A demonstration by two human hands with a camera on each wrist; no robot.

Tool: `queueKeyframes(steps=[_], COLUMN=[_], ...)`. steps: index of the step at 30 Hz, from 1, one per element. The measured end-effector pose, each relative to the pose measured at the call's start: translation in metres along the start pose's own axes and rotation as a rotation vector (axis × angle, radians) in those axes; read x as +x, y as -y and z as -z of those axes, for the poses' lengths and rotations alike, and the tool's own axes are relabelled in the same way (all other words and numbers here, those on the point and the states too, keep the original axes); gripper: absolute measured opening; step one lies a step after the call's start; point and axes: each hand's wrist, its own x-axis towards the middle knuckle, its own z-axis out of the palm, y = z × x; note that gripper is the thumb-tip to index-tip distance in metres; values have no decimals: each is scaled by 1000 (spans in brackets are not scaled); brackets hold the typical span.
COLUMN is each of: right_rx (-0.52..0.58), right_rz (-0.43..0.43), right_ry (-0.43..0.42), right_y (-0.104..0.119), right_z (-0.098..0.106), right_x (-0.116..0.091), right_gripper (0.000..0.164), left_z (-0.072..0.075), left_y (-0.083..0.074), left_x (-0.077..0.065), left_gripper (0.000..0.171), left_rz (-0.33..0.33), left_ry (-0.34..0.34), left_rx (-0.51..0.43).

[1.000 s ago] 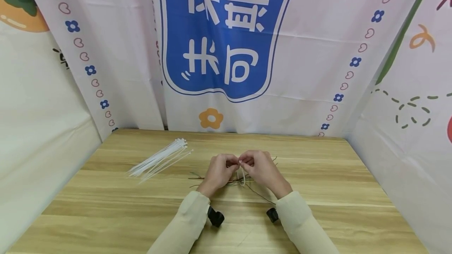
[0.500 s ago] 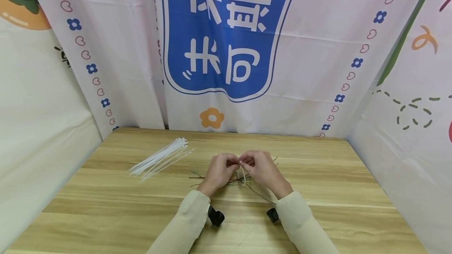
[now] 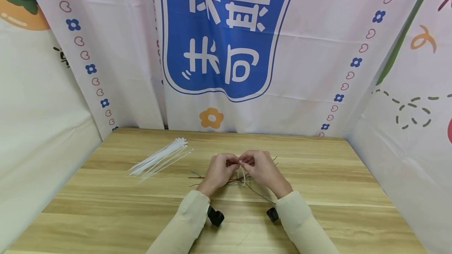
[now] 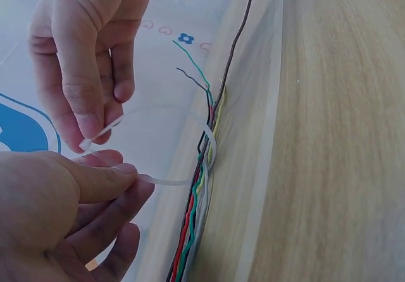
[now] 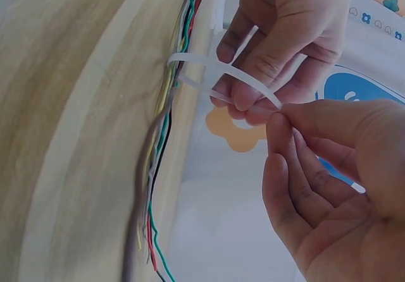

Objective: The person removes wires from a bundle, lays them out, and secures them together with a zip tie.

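A white zip tie (image 5: 218, 68) loops around a bundle of thin coloured wires (image 4: 190, 222) lying on the wooden table. My left hand (image 3: 219, 171) pinches one stretch of the strap between thumb and fingers, above the wires. Facing it, my right hand (image 3: 262, 171) pinches the tie close to its small head (image 4: 85, 144). The fingertips of both hands nearly meet there. The loop is wide and stands up from the bundle. Whether the tail passes through the head is hard to tell, as fingertips cover part of it.
A loose pile of white zip ties (image 3: 160, 158) lies at the back left of the wooden table (image 3: 116, 214). One dark wire (image 3: 261, 195) strays from the bundle towards the right wrist. Printed cloth hangs behind the table and on both sides.
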Motion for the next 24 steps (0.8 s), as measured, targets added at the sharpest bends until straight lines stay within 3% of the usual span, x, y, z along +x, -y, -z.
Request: queueKeyframes(steps=[24], right_rx=[-16], right_rz=[11], right_ry=[-7], right_y=[1], right_z=[4], right_x=[0], right_gripper=[9], left_z=[-1], left_y=[-2], left_x=[0], left_gripper=[9], left_rz=[10], left_ry=[3], left_rx=[-13])
